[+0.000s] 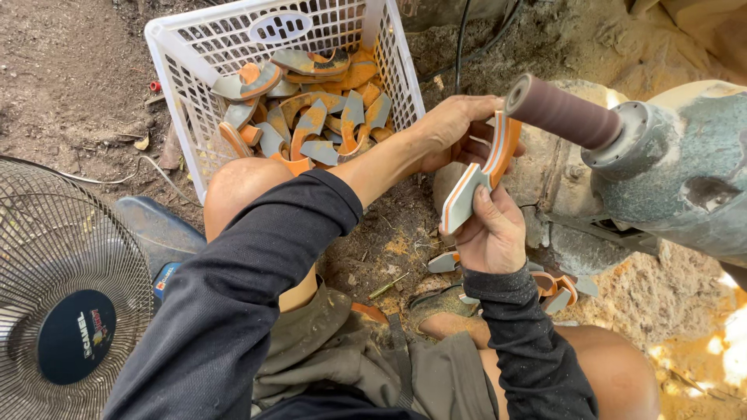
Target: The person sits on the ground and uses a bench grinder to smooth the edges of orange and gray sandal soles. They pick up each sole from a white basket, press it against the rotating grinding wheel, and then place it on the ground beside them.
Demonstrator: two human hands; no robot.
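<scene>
Both hands grip one curved, layered piece, grey with orange and white stripes: the left hand clenches its upper end, the right hand pinches its lower end between thumb and fingers. The piece's top edge sits right against the brown sanding drum that sticks out of the grey motor housing. The left fingers lie just beside the drum, so a slip or a snag of the piece could, I judge, drag knuckles onto the abrasive or flick the piece out of the grip; the dark sleeves are close enough to catch too. There is no counter here: the person sits low on bare, dusty ground. Beyond the left hand stands a white plastic basket heaped with similar curved pieces; more lie on the ground below the right hand. A floor fan stands well apart at the person's left, and cables run past the basket.
</scene>
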